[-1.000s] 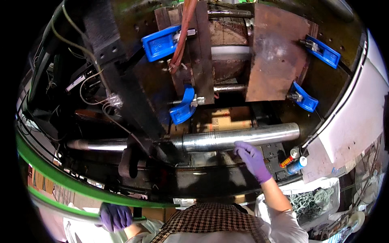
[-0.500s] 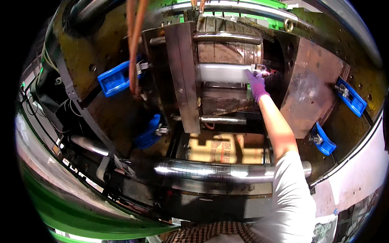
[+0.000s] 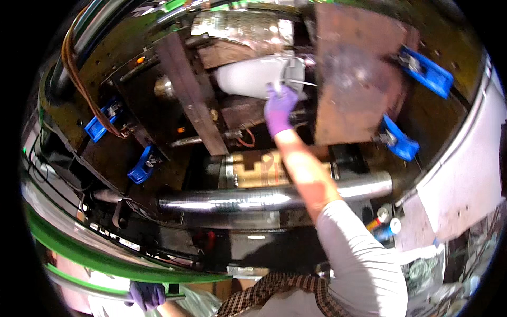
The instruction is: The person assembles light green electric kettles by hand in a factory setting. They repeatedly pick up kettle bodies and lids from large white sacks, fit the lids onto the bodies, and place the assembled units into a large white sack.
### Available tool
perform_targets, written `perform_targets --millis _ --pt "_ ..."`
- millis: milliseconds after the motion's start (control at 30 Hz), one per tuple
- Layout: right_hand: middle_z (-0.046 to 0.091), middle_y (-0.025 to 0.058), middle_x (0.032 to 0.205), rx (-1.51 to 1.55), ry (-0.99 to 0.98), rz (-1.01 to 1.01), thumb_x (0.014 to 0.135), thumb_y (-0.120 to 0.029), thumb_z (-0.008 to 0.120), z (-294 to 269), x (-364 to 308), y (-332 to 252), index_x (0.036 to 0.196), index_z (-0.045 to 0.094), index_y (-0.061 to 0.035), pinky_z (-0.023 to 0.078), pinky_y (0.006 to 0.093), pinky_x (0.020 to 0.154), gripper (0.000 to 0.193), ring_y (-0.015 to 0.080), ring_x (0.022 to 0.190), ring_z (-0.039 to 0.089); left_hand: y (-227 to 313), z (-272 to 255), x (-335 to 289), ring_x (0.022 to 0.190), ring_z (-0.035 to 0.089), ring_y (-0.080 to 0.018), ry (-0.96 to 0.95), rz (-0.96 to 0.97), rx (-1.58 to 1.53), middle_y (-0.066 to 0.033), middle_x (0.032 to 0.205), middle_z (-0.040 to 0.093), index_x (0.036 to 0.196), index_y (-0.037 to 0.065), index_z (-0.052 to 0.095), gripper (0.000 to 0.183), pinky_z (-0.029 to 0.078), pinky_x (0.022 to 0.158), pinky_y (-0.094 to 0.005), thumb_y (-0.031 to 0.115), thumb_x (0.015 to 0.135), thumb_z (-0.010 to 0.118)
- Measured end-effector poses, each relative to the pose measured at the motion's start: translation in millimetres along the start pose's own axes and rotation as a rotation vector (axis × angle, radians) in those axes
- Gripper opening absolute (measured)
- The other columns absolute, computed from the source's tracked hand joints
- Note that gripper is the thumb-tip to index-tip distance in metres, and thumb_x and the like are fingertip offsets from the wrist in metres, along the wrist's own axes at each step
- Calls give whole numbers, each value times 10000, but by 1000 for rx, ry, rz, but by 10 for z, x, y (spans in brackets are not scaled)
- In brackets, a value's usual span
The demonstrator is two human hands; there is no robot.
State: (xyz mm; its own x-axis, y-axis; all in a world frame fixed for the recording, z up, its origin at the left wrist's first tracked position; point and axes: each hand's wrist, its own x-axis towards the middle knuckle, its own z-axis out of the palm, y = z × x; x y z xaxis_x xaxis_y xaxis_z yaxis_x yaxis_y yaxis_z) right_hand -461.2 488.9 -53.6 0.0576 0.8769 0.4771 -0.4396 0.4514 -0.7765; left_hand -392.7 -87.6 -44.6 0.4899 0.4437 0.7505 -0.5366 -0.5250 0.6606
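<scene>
Reaching over the chrome bar [image 3: 227,201], my right hand [image 3: 281,108] had its gloved fingertips right up at the white cylinder [image 3: 243,76], by the lower edge of its right end. And there it was, that cylinder, lying crosswise in the gap between the dark steel bar plate [image 3: 187,90] on the left and the broad brown steel plate [image 3: 354,74] on the right. The fingers were bent and bunched near one another, but blur took the detail: I could not tell whether they pinched anything or merely touched. A thin white line [image 3: 303,82] ran right from them, too smeared to name.

Down at the lower left, my left hand [image 3: 147,295] had its purple-gloved fingers pressed together and curled over the rail [image 3: 84,281], just below the curved green edge [image 3: 111,267].

Below the gap, a tan panel [image 3: 259,170] sat behind the chrome bar, my forearm passing in front. Out wide, two blue clamps [image 3: 430,74] stood on the right and two more blue ones on the left, with a brown hose [image 3: 79,74] hanging at the upper left. Over on the lower right, a red-and-yellow can [image 3: 377,217] lay just beside a blue can [image 3: 388,231].
</scene>
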Motion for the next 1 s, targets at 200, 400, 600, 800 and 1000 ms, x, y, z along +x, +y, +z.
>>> perform_targets --millis 200,400,600,800,1000 --pt "598 135 1039 -326 -129 -618 818 -183 747 -2150 -1355 -1568 828 641 -19 293 560 1101 195 349 1250 447 -579 -88 761 480 634 -254 -165 -78 48 -157 619 641 797 18 573 382 551 509 -378 348 989 574" --pt "689 -4 1012 -878 -477 -553 681 -233 724 -4997 -2521 -3306 836 747 -187 315 619 1099 164 316 1211 554 -1951 -114 1950 493 654 -184 -213 25 -52 -137 629 673 685 32 606 284 592 475 -308 232 839 735" --pt "686 5 974 -1198 -321 -219 696 -105 689 -6200 -4223 -4261 833 691 -148 317 568 1107 143 322 1233 528 -3614 455 2755 569 496 -137 690 -238 63 -9 709 512 891 57 582 192 411 499 -259 222 918 675" --pt "654 28 923 -1513 8 48 701 -108 672 -6303 -5541 -4863 887 707 -149 326 577 1091 193 339 1170 541 -4998 711 4076 574 541 -120 685 -230 158 -28 706 561 1025 1 594 246 454 517 -271 158 902 739" --pt "656 -15 935 -1677 296 200 682 -126 743 -5928 -6013 -5261 829 668 -180 287 582 1124 174 316 1178 557 -6227 512 4944 560 552 -117 705 -141 133 -54 740 607 996 -1 579 194 442 480 -256 88 906 726"
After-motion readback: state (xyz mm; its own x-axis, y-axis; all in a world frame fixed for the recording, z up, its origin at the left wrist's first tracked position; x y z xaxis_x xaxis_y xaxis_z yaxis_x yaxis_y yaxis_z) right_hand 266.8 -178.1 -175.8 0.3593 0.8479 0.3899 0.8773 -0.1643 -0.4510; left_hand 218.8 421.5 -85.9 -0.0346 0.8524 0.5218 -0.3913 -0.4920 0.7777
